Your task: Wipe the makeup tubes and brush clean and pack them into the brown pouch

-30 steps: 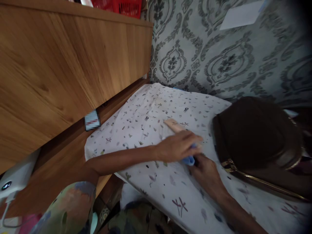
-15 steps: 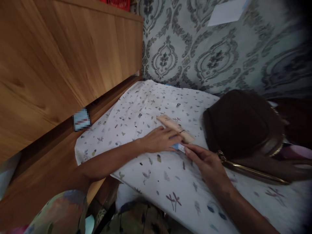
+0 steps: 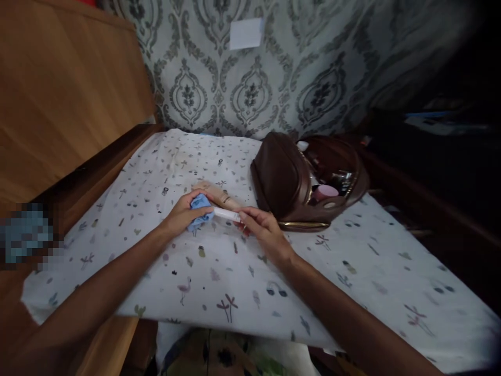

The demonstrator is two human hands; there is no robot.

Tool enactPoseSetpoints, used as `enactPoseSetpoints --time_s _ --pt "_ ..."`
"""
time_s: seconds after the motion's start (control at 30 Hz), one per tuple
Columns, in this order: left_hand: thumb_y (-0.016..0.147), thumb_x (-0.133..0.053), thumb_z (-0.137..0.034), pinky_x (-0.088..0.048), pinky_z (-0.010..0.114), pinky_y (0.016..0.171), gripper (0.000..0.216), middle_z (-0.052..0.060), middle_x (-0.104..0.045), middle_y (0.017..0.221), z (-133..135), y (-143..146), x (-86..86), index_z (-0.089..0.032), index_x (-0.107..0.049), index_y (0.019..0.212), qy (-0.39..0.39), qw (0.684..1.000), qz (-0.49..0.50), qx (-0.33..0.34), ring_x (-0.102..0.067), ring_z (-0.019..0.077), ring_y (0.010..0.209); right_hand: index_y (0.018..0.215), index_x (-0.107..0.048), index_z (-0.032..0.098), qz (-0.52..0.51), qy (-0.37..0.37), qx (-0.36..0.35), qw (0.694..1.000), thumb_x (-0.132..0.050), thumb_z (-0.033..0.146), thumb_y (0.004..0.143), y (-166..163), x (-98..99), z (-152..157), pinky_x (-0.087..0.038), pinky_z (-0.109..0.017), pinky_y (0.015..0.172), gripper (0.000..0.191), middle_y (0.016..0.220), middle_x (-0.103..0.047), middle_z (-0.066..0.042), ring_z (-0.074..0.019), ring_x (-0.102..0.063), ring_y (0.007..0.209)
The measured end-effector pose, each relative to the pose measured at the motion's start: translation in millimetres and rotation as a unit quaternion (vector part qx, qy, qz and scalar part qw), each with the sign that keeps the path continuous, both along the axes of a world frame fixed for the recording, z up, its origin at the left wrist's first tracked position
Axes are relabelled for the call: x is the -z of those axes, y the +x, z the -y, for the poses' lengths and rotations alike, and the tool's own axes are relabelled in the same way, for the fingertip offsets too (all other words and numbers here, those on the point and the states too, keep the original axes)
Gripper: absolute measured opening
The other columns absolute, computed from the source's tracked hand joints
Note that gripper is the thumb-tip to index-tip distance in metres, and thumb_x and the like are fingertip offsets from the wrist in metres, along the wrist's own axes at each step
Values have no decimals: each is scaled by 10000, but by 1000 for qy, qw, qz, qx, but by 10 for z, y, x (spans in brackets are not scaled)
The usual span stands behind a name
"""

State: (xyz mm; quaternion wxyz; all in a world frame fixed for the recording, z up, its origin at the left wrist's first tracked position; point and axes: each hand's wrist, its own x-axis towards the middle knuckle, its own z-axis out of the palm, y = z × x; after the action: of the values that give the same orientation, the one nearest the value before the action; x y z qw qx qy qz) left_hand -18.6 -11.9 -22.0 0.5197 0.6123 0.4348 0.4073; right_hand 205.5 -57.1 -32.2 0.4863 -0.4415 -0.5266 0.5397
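My left hand (image 3: 183, 213) is closed on a crumpled blue cloth (image 3: 200, 222), which wraps one end of a slim white tube (image 3: 225, 213). The other end of that tube is pinched between the fingertips of my right hand (image 3: 264, 230). Just behind both hands, a beige tube (image 3: 221, 195) lies flat on the printed sheet (image 3: 219, 282); my left fingers partly cover it. A brown cosmetic bag (image 3: 279, 177) stands unzipped to the right, with a pink round item (image 3: 326, 193) and other items inside.
A wooden cabinet (image 3: 70, 94) rises at the left. Patterned wallpaper (image 3: 250, 94) covers the wall behind, with a white sheet of paper (image 3: 246, 34) on it. A blurred-out pale item (image 3: 27, 232) sits by the cabinet's base. The right side is dark.
The view has turned right, so the bag's open inside now shows. My left hand, palm-down earlier, has turned up, and the blue cloth and white tube are more exposed.
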Motion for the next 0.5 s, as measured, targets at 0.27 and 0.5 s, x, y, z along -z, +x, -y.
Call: enactPoseSetpoints --time_s 0.27,0.5 --pt "676 -797 -342 -345 175 366 315 -49 -582 591 51 169 -42 -177 -599 856 -67 978 179 -88 -459 68 379 1099 -674 168 -18 -48 -109 993 -820 452 689 -22 95 -4 -365 -211 510 520 699 -614 39 -91 -548 577" --pt "652 -811 -341 -349 182 354 359 4 -692 708 74 184 -81 -163 -622 900 -114 973 184 -84 -487 74 366 939 -728 156 21 -12 -75 997 -747 299 720 -58 149 36 -377 -204 530 262 707 -594 36 -79 -479 592"
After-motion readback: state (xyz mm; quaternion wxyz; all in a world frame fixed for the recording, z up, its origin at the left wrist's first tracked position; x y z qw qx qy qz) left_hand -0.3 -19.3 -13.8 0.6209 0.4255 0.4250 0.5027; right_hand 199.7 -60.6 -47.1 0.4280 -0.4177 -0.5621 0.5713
